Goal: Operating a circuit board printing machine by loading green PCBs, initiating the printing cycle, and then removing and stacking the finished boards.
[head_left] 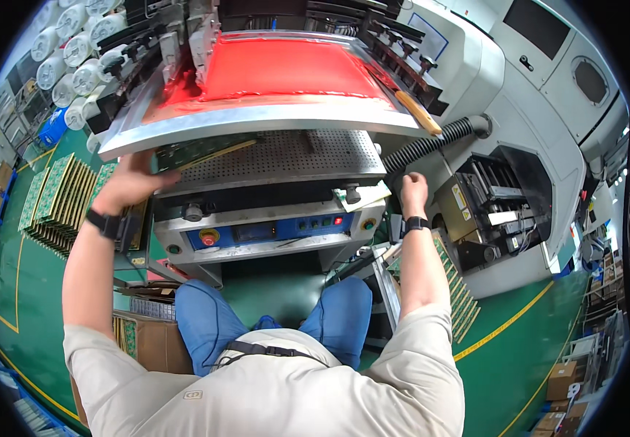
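Observation:
My left hand [131, 183] reaches under the left end of a silver screen-printing frame [264, 119]. Its fingers are around the left end of a dark green circuit board [202, 151] with a tan edge, partly hidden by the frame. The board lies slanted over a perforated metal printing table [293, 162]. Red ink [293, 69] covers the screen above. My right hand [414, 192] is curled closed to the right of the table, beside a black ribbed hose [431, 146]. Nothing shows in it.
A wooden-handled spatula [418, 113] rests on the frame's right side. Below the table is a blue control panel [271, 231]. Stacked circuit boards [56, 197] stand at left, with another row [455, 288] at right. White tubs [75, 51] fill the far left.

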Motion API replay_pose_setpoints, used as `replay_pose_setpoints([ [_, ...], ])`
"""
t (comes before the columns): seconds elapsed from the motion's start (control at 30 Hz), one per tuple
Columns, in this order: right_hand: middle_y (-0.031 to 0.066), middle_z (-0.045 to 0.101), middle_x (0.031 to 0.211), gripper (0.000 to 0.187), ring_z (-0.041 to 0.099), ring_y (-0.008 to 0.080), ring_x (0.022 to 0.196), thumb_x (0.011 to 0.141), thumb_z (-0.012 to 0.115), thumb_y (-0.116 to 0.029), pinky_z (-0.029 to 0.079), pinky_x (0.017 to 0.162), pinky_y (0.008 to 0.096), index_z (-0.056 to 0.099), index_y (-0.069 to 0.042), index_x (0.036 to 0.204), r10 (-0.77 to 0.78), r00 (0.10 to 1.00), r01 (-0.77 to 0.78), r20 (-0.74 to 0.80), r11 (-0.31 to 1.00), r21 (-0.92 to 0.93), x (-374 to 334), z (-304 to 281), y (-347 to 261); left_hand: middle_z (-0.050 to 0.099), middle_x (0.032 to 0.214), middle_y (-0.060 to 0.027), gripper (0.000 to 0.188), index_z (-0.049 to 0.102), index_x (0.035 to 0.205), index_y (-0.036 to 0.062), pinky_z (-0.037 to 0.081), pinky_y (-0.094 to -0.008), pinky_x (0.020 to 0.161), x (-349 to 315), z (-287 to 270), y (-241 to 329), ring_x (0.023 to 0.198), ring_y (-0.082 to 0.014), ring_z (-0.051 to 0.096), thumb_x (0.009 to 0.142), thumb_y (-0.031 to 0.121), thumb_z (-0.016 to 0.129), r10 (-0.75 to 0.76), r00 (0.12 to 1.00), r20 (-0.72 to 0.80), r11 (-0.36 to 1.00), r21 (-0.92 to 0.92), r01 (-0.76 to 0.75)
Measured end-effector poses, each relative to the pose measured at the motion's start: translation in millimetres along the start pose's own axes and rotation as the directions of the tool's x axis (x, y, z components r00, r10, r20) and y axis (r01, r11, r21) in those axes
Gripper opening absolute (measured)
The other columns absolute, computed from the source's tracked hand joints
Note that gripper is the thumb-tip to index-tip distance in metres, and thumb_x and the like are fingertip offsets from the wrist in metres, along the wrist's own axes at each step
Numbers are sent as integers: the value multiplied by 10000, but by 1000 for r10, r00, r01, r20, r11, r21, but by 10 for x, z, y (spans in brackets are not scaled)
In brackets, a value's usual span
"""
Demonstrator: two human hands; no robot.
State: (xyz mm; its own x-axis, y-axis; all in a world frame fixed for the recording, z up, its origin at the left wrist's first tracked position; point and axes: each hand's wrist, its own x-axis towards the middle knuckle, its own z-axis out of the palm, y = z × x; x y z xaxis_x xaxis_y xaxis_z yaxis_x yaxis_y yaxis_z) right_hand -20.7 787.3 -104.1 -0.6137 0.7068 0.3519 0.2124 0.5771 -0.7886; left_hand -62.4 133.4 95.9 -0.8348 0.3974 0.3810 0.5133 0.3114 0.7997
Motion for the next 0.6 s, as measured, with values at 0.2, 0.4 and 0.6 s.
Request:
replay_pose_setpoints([
  [0.2, 189, 761, 1090, 316, 725, 344, 1038, 949, 740, -253, 568, 932, 428, 730, -30, 1173, -683, 714, 695, 156, 719, -29, -412, -175, -1789, 640, 1431, -117, 685, 567, 1466, 61, 432, -375, 1162, 760, 106, 176, 1324, -288, 582, 881, 298, 833, 121, 942, 313, 806, 522, -277],
  [0.4, 252, 660, 1333, 564, 577, 457, 1282, 956, 714, -424, 465, 1093, 530, 649, -2, 1324, -723, 615, 775, 314, 627, -75, -927, 461, -2500, 639, 1429, -123, 664, 564, 1467, 62, 434, -380, 1161, 1312, 193, 303, 1324, -289, 584, 899, 299, 810, -40, 942, 332, 623, 745, -237],
  [0.6, 244, 664, 1336, 607, 578, 454, 1281, 953, 698, -486, 463, 1090, 540, 654, -16, 1334, -603, 687, 712, 405, 669, -212, -971, 553, -2510, 638, 1428, -129, 643, 561, 1469, 62, 435, -385, 1160, 1521, 244, 177, 1324, -290, 585, 917, 300, 788, -60, 964, 260, 559, 809, -183],
])
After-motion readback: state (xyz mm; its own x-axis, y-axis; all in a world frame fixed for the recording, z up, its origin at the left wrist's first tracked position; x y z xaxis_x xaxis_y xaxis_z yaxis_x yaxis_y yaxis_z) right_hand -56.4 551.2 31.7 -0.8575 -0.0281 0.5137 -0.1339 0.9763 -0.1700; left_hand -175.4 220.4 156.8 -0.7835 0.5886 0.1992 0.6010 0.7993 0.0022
